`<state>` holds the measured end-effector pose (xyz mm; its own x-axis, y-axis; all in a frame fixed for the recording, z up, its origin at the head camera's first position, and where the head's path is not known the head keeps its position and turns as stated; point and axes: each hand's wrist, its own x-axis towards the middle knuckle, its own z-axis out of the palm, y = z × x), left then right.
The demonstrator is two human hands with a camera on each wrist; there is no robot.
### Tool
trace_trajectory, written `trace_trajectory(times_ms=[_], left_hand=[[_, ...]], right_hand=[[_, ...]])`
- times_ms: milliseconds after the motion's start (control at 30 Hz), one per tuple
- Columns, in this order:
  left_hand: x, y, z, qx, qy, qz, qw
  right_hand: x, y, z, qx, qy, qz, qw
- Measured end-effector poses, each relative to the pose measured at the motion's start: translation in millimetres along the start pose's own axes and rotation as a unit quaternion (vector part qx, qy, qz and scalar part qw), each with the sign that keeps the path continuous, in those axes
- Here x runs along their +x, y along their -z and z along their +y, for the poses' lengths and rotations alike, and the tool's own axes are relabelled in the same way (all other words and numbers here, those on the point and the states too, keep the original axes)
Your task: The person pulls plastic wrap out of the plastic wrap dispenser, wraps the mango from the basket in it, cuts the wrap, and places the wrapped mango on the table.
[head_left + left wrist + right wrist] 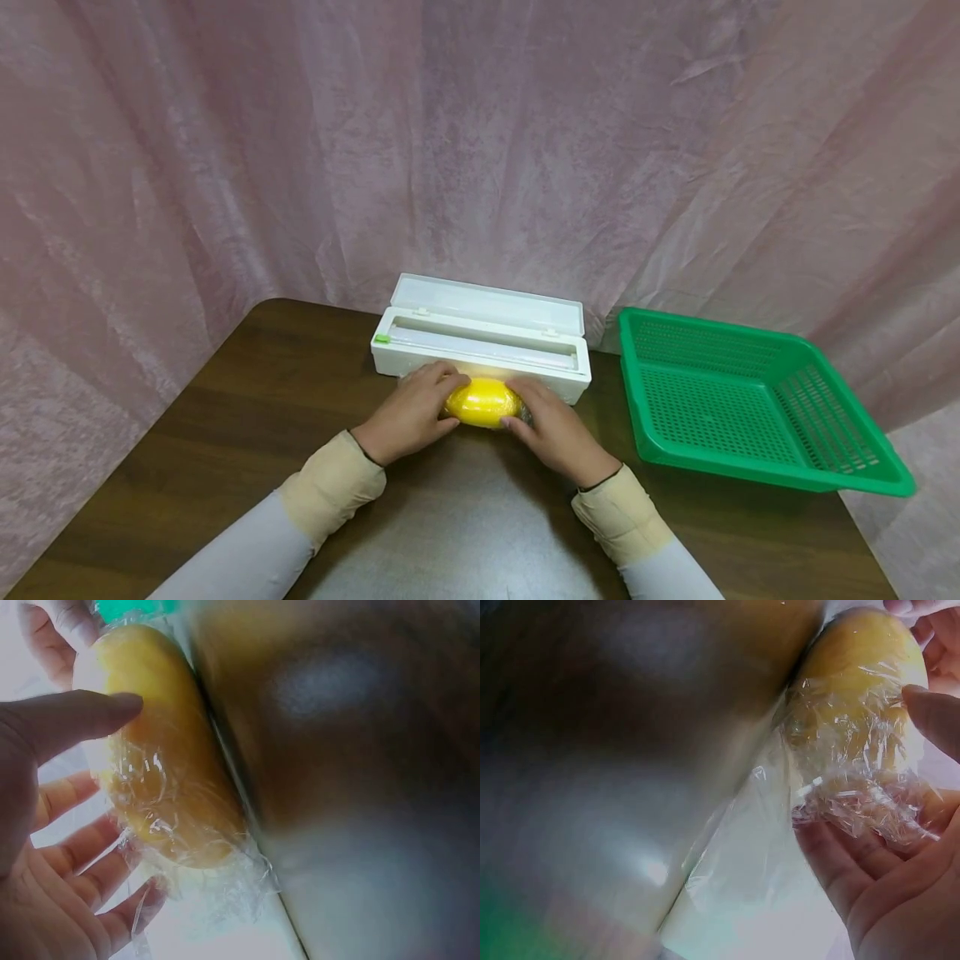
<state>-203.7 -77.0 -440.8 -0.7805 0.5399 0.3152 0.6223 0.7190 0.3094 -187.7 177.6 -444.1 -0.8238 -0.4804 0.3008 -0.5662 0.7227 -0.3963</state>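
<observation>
Both hands hold a yellow oval fruit (483,402) between them, one at each end, low over the table just in front of a white cling film dispenser (393,362). My left hand (412,417) grips the left end, thumb on the near side and fingers behind. My right hand (555,429) grips the right end in the same manner. Clear cling film (859,802) wraps the fruit and bunches in crinkles at its ends, over the right fingers. In the left wrist view, the left thumb (82,716) lies on the fruit's skin side, with loose film (225,877) below.
The dispenser's lid (487,304) stands raised at the back, showing a film roll (480,343) inside and a green slider (383,339) at its left end. A green perforated basket (738,473) sits to the right on the brown wooden table (225,450). A pink curtain (480,150) hangs behind.
</observation>
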Motion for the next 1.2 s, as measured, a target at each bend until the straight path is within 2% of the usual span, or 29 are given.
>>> trace_trajectory(times_ms=[200,500,667,800,967,1200], left_hand=[[-0.1,0.8,0.3,0.011,-0.005,0.018,0.9998],[-3.3,3.3,-0.3,0.015,0.003,0.004,0.9999],[-2.8,4.9,-0.5,0.024,-0.008,0.006,0.9996],[-2.0,5.6,-0.1,0.032,-0.008,-0.006,0.9994],[-0.6,5.2,0.6,0.034,-0.003,-0.011,0.9994],[-1.4,4.5,-0.5,0.023,-0.01,-0.01,0.9996]], right_hand=[[0.4,0.2,1.7,-0.007,-0.006,0.009,0.9999],[-0.9,0.7,1.4,-0.02,-0.005,0.036,0.9991],[-1.0,2.2,1.6,-0.021,-0.003,0.028,0.9994],[-1.2,2.5,2.9,-0.027,-0.001,0.022,0.9994],[-0.6,2.6,3.2,-0.029,0.018,0.032,0.9989],[1.1,2.9,-0.7,-0.026,0.066,0.044,0.9965]])
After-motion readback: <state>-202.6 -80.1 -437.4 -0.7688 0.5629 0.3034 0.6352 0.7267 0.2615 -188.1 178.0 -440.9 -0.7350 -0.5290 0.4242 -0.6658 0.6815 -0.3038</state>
